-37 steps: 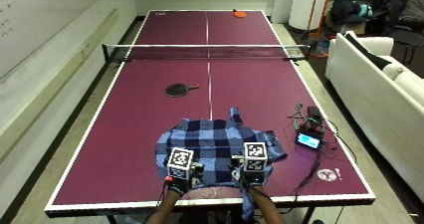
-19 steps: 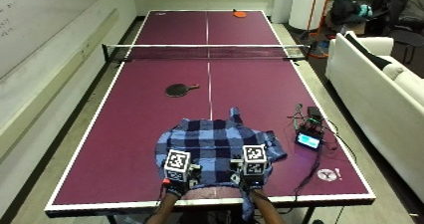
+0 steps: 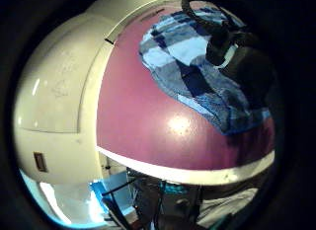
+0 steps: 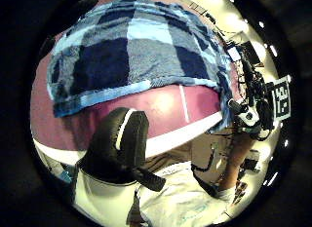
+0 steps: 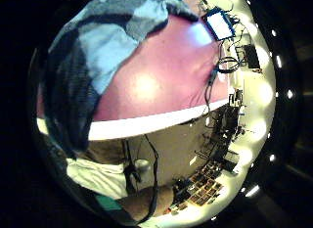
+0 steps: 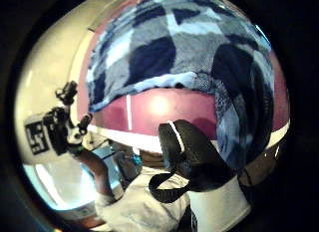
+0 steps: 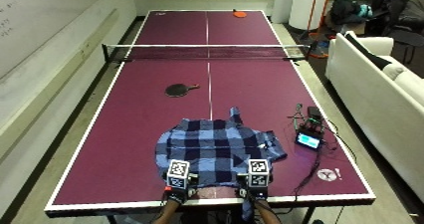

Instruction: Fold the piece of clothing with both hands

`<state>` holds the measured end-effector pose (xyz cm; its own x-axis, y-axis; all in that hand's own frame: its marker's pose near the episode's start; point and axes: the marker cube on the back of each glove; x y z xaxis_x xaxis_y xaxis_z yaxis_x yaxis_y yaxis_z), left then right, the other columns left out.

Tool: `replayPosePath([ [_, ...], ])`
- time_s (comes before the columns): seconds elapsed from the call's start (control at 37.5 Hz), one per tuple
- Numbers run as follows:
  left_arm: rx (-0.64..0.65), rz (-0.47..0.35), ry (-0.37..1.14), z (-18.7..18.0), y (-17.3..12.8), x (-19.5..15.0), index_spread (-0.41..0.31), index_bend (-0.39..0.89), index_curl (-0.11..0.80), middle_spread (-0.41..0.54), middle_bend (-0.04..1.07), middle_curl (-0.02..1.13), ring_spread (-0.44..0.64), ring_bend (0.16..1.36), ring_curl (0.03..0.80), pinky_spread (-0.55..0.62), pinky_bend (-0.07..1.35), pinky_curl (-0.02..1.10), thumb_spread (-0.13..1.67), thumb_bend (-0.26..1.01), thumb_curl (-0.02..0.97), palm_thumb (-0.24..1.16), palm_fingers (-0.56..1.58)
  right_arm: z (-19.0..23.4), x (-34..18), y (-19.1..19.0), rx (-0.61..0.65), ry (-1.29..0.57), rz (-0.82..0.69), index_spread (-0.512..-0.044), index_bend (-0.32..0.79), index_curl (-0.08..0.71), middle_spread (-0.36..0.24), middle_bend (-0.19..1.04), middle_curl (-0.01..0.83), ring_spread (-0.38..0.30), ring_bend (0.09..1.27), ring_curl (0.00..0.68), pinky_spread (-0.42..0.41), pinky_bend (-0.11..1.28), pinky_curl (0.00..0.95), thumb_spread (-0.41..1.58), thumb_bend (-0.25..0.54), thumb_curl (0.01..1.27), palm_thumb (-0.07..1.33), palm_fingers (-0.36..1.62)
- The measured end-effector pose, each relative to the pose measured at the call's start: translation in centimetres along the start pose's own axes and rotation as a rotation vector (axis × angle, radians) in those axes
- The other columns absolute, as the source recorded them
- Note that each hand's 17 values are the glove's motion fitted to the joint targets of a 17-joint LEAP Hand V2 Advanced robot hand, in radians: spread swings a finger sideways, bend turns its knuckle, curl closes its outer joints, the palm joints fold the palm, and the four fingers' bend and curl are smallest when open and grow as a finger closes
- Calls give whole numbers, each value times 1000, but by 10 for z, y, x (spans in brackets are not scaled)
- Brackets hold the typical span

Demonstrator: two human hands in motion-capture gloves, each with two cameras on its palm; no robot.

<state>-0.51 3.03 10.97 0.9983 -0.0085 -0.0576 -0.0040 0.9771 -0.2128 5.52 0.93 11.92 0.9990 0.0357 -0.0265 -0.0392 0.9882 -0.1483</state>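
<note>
The shirt [image 7: 218,148] lies at lower centre on the table [image 7: 132,134], with bare tabletop to its left out to the side line and above it toward the paddle [image 7: 177,89], which lies well apart at centre left. At right, a small lit device [image 7: 309,140] with cables [image 7: 311,169] crowds the table's right edge, near the shirt's right sleeve. The net [image 7: 207,52] bars the way across the upper frame. A sofa [image 7: 384,94] stands off the table's right side.
</note>
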Motion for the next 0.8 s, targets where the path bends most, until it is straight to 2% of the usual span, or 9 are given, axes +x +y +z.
replayPosePath([
  [0.11, -37, -10, 9, 18, 3, -6, -92, 100, 221, -26, 167, 325, 38, 653, 341, 115, 487, 390, 1122, -11, 240, 212, 475, 17, 9, -6, -23, -50, 21, -322, 124, 207, -22, 206, 315, 121, 371, 259, 217, 465, 337, 1152, 36, 257, 502, 78],
  [0.19, 32, -23, -7, 22, 0, -14, -102, 141, 233, -35, 172, 325, 30, 648, 337, 112, 470, 385, 1145, -22, 236, 196, 503, 24, 14, -12, 3, -62, 18, -310, 146, 215, -20, 206, 319, 120, 385, 261, 206, 454, 332, 1138, 29, 265, 529, 120],
  [0.29, 286, -31, -106, 25, -28, -27, -136, 253, 288, -64, 177, 324, 11, 593, 319, 96, 401, 365, 1203, -7, 229, 191, 607, 27, 17, -17, 88, -16, -17, -326, 236, 256, -76, 216, 323, 19, 436, 260, 153, 390, 300, 1178, 74, 286, 637, 434],
  [0.4, 241, -41, -121, 28, -10, -22, -176, 259, 316, -130, 193, 332, -70, 596, 315, 48, 340, 349, 1257, 33, 243, 276, 768, 25, 23, -10, 175, 66, -31, -334, 257, 289, -131, 221, 335, -70, 444, 272, 87, 365, 298, 1228, 116, 302, 731, 618],
  [0.43, 253, -41, -124, 28, -8, -21, -197, 296, 333, -138, 145, 322, -111, 618, 324, 24, 336, 350, 1269, 50, 249, 311, 833, 26, 25, -9, 183, 77, -32, -334, 252, 297, -149, 229, 341, -107, 465, 284, 61, 364, 302, 1238, 133, 310, 765, 687],
  [0.56, 517, -24, -88, 11, -23, -11, -232, 284, 359, -205, 186, 348, -181, 578, 326, -29, 267, 344, 1288, 68, 259, 379, 937, 22, 44, 2, 181, 125, -24, -342, 202, 323, -196, 216, 352, -191, 471, 303, -2, 349, 314, 1267, 158, 324, 837, 782],
  [0.67, 489, -28, -123, -4, 5, -23, -273, 304, 386, -255, 211, 371, -255, 558, 331, -107, 221, 342, 1273, 89, 274, 461, 1108, -2, 62, 23, 147, 88, -50, -348, 135, 316, -244, 266, 375, -266, 486, 317, -72, 346, 323, 1251, 199, 358, 946, 936],
  [0.69, 473, -23, -105, -10, 14, -24, -281, 256, 379, -279, 287, 400, -283, 572, 341, -138, 212, 345, 1270, 101, 279, 492, 1193, -12, 65, 30, 132, 62, -64, -349, 130, 311, -256, 318, 392, -286, 525, 329, -103, 324, 315, 1232, 201, 366, 965, 1091],
  [0.8, 395, 2, -48, -47, 53, -25, -298, 208, 387, -311, 321, 424, -327, 597, 361, -196, 200, 357, 1261, 111, 285, 551, 1230, -52, 75, 48, 87, 11, -132, -347, 106, 304, -272, 328, 406, -304, 590, 359, -171, 348, 336, 1174, 185, 387, 995, 1206],
])
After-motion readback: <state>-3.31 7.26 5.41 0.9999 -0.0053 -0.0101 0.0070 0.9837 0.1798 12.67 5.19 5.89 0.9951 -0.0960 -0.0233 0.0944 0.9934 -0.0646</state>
